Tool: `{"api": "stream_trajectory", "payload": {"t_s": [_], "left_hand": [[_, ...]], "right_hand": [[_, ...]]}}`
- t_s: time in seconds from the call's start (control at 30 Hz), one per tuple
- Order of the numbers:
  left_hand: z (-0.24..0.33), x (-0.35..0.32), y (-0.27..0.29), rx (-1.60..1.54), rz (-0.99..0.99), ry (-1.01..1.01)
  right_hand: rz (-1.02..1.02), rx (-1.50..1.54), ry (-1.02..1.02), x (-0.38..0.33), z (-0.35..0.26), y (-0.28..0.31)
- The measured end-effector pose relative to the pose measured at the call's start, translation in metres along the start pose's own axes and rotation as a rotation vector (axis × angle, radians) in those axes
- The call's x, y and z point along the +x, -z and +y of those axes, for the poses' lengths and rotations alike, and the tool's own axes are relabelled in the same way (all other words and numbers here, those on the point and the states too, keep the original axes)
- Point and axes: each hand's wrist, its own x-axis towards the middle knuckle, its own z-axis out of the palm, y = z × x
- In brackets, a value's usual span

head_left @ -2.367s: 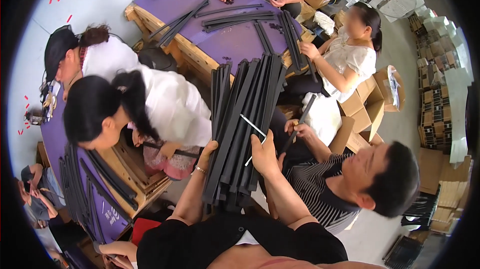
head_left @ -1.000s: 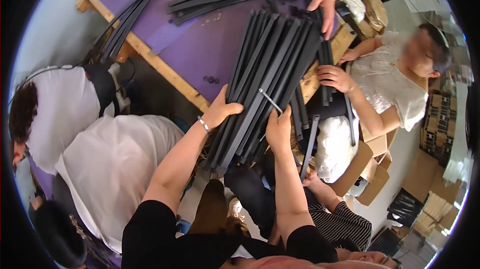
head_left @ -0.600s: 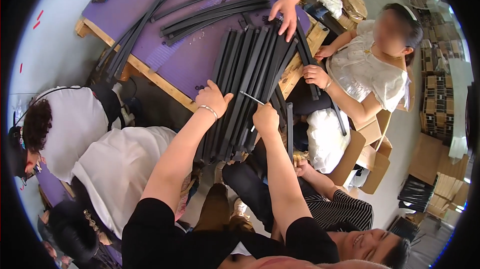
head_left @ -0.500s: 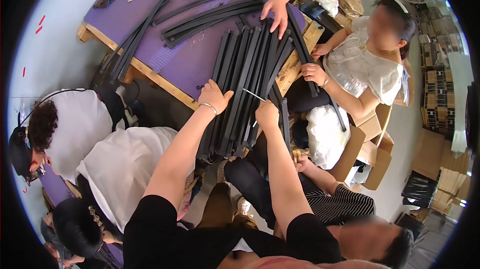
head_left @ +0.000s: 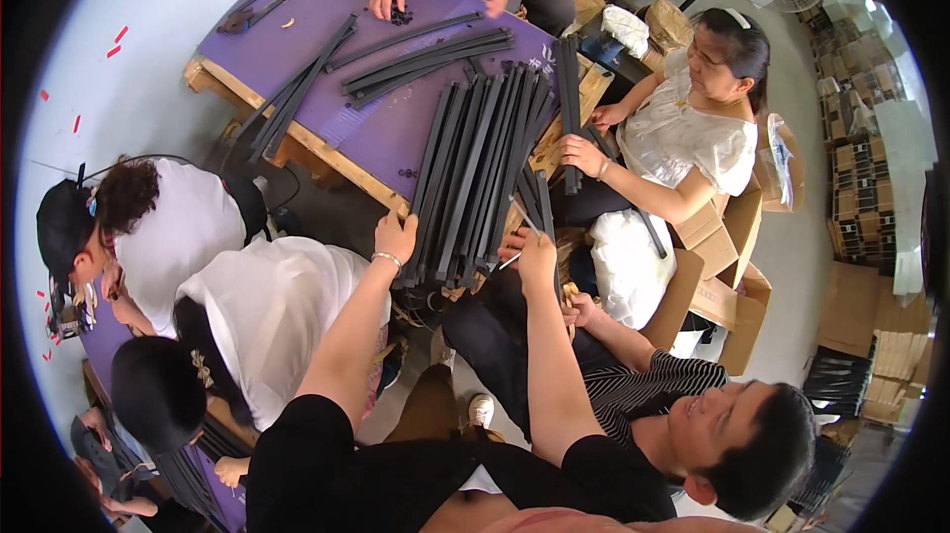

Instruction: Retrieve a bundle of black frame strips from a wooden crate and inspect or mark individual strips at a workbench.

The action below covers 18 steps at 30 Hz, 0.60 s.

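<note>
A big bundle of long black square bars lies lengthwise in front of me, its near ends overhanging the purple table. My left hand is at the bundle's left side near those ends, fingers curled against the outermost bar; its fingertips are partly hidden. My right hand is closed around a thin pale rod, just right of the bundle. One end of the rod points up toward the bars, and a short piece shows below the fist. The kind of rod is too small to tell.
More black bars and small black parts lie on the table. A co-worker in white holds bars at the right; a person in stripes sits close by my right arm. Cardboard boxes stand at the right.
My left hand has shifted from the top of the bundle to its left side. My right hand, still holding the rod, has moved lower. The co-worker's hand has left the bundle's far end.
</note>
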Motion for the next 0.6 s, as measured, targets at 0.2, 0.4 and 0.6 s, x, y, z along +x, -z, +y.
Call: {"api": "stream_trajectory", "payload": {"t_s": [0.2,0.4,0.6], "left_hand": [[-0.031,-0.124,-0.017,-0.085,0.382,-0.166],[-0.042,-0.298,-0.032,-0.037,0.182,-0.246],[-0.094,-0.454,-0.033,0.013,0.158,-0.137]], "right_hand": [[-0.235,0.097,-0.114,-0.132,0.011,-0.003],[-0.394,0.048,-0.123,-0.239,0.039,0.020],[-0.632,-0.033,-0.132,-0.343,0.065,0.075]]}}
